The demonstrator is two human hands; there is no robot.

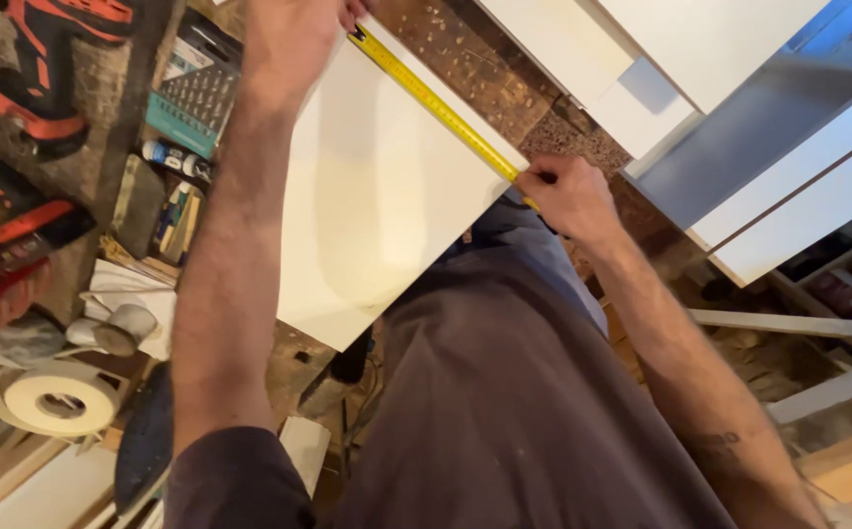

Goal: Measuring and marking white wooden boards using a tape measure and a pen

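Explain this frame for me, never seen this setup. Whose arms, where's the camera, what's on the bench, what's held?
There is no machine here: a person works with two bare hands, and the single picture comes from a camera on their head, looking down past their chest. The left hand pins one end of a yellow tape measure at the far corner of a white panel. The right hand pinches the tape at the panel's near corner, so the tape runs along one edge. The panel lies on a rough brown workbench. To the left are a red power drill, a case of drill bits and a roll of white tape. More white panels lie to the right.
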